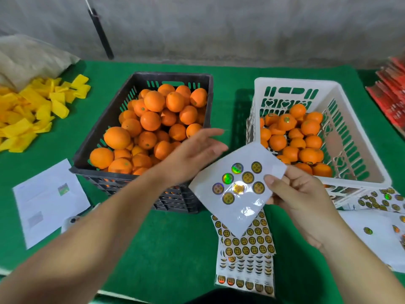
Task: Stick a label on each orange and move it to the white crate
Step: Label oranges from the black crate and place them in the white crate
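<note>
White backing sheet (237,189) pinched in my right hand (300,198), thumb on top at its 3 o'clock edge, fingers curled under it. Sheet is tilted like a diamond, with eight round labels (248,177) left on it, some gold, some glinting green or purple. My left hand (195,156) is spread, fingers straight and relaxed, holding nothing; it hovers over the near right corner of the black crate (140,132), fingertips pointing to 2 o'clock. Fingertips are motion-blurred, and I cannot tell if the palm edge touches the sheet.

Oranges (153,119) fill the black crate, at 10 to 11 o'clock from my left hand. White crate (328,95) sits at 1 o'clock from my right hand, part full of oranges; a few of these show a label on top, the rest I cannot make out. Sheet corner overlaps the white crate's near left corner and hides some fruit there.

Stack of full label sheets (246,249) lies on the green worktop (175,238) at 6 o'clock below the held sheet, its top partly covered by it. More sheets (379,216) at 4 o'clock, cut off by the frame edge. Printed paper (50,200) at 9 o'clock, yellow pieces (32,113) at 10 o'clock, red packs (392,95) cut off at 2 o'clock. Label print too small to read.
</note>
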The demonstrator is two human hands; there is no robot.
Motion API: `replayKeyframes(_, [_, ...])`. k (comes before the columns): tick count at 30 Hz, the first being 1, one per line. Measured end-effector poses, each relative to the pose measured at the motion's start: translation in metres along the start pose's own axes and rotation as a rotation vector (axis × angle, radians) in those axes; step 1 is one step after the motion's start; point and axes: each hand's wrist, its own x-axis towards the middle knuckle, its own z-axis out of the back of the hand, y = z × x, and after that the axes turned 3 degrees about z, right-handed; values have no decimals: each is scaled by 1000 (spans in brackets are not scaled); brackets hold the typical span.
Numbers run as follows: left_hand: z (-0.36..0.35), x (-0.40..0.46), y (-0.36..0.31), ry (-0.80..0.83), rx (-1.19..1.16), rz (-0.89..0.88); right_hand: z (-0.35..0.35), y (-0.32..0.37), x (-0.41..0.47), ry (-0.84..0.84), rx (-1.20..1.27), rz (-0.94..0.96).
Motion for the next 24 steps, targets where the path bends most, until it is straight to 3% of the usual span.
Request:
replayKeyframes(3, [51,38,41,-314,635,190,0,-4,-5,-49,101,-9])
replayKeyframes(4, [66,45,57,-257,920,339,1,-5,-7,-46,106,-11])
replayKeyframes(6, [85,43,82,77,1353,596,2,-8,-9,-53,121,-18])
replayKeyframes(8, [90,40,99,186,1514,602,3,-7,-9,-60,139,-22])
replayKeyframes(12, [89,47,89,-90,1671,499,8,-9,-9,-70,147,-21])
replayKeyframes(15, [104,41,66,-121,1461,676,10,-10,-9,-72,144,-13])
replayKeyframes(18, [100,19,28,-389,779,651,11,-9,-9,-77,132,0])
replayKeyframes(19, [88,7,13,-388,497,594,11,-7,-9,-65,121,18])
replayKeyframes(22, [37,-42,-18,-78,-171,351,9,1,-7,1,127,78])
replayKeyframes(24, [0,-64,-33,120,-398,284,7,7,-8,53,149,112])
